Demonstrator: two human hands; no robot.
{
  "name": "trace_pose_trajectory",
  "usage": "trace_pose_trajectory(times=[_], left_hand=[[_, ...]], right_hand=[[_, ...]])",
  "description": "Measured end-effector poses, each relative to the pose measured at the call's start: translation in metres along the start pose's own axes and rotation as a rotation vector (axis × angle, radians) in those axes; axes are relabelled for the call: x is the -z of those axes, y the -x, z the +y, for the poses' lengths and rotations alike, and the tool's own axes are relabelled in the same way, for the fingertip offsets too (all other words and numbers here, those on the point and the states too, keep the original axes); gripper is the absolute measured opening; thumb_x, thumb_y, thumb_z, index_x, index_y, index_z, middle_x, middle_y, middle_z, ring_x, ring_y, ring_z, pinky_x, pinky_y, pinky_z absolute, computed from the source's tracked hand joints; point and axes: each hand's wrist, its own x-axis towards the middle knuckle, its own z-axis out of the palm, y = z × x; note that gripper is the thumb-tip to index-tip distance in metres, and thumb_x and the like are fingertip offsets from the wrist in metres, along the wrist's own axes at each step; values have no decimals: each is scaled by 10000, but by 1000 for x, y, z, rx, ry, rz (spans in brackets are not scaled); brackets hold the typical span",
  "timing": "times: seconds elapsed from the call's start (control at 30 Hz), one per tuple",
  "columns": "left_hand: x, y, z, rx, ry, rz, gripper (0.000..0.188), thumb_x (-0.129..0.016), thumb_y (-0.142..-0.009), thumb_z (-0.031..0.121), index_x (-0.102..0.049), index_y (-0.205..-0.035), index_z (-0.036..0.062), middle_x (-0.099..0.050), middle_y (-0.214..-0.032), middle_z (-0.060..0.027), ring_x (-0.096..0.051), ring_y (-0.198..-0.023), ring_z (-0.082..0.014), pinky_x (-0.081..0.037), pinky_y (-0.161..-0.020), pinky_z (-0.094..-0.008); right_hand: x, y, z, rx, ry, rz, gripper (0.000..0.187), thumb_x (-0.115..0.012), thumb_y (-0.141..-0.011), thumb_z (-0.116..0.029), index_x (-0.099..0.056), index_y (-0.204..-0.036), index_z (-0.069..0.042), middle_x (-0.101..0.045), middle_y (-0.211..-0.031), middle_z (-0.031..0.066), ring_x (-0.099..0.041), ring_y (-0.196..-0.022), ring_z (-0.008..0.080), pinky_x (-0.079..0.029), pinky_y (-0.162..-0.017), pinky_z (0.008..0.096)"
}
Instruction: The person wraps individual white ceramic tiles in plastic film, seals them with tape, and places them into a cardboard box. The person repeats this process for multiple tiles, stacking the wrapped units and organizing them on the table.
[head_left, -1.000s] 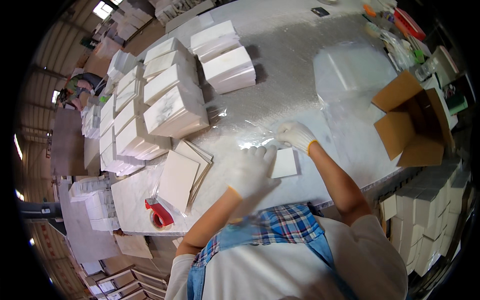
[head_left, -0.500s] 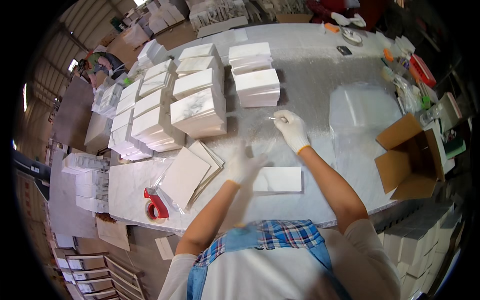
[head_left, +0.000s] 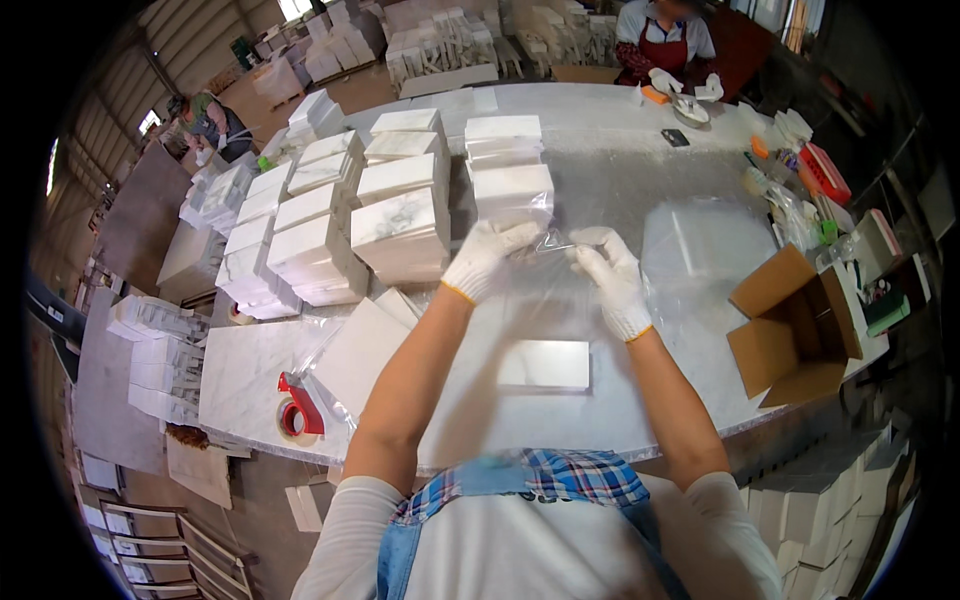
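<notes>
- Up above the table, both hands in white knit gloves with yellow cuffs hold a clear plastic bag [head_left: 545, 275], thin, glossy and crinkled, hanging between them over the worktop.
- Beneath the bag, a flat rectangular white marble tile [head_left: 544, 365] with faint grey veining lies on the pale stone table [head_left: 620, 170], near the front edge.
- Left of it lean larger square marble slabs [head_left: 362, 345]; behind stand stacks of boxy white tiles [head_left: 400, 230]. A red tape dispenser [head_left: 297, 412] sits at the table's near-left corner, an open brown cardboard box [head_left: 795, 330] at the right.
- Half a second ago the left hand rested low near the tile and the right reached out alone; now both are raised together and the bag is spread between them.
- Left hand [head_left: 485, 258]: fingers curled, pinching the bag's top edge.
- Right hand [head_left: 612, 272]: fingers closed on the opposite edge, thumb and forefinger gripping the film.
</notes>
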Motion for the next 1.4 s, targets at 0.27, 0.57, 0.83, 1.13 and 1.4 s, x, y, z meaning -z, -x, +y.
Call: trace_pose_trajectory(times=[0.27, 0.57, 0.83, 1.13, 1.4], left_hand=[[-47, 113, 68, -212, -540, -100, 162, -748, -943, 155, -750, -900, -2, -722, -881, -4, -626, -815, -61, -514, -715, -252], [-50, 222, -10, -522, -806, -471, 215, -729, -900, 207, -755, -1076, 86, -717, -1097, -123, -666, -1068, -328, -528, -951, -439], [-25, 252, -107, -217, -945, -607, 211, -636, -954, 242, -752, -1050, 94, -724, -1031, -107, -676, -992, -300, -531, -898, -439], [-19, 245, -141, 274, -1447, -910, 254, -628, -910, 189, -749, -1100, 71, -740, -1049, -137, -707, -954, -325, -546, -917, -456], [3, 100, -18, 8, -1826, -433, 291, -711, -879, 383, -740, -1002, 121, -729, -928, -165, -702, -916, -334, -543, -809, -462]], right_hand=[[10, 83, -64, -88, 88, -162, 198, -669, -966, -73, -666, -1154, -7, -725, -1059, 85, -700, -946, 145, -566, -830, 293], [58, 170, -72, -446, 295, -682, 141, -718, -880, -64, -780, -998, -18, -776, -986, 83, -724, -923, 198, -561, -874, 336], [34, 209, -17, -217, 879, -1013, 188, -637, -899, -222, -792, -990, -165, -751, -971, 116, -699, -905, 328, -546, -845, 427], [35, 242, 69, -80, 1184, -972, 237, -616, -893, -186, -784, -1051, -238, -738, -897, 101, -700, -837, 328, -561, -765, 436], [48, 250, 114, -346, 1071, -822, 325, -598, -949, -370, -731, -1177, -181, -724, -1148, 158, -679, -1058, 369, -541, -919, 449]])
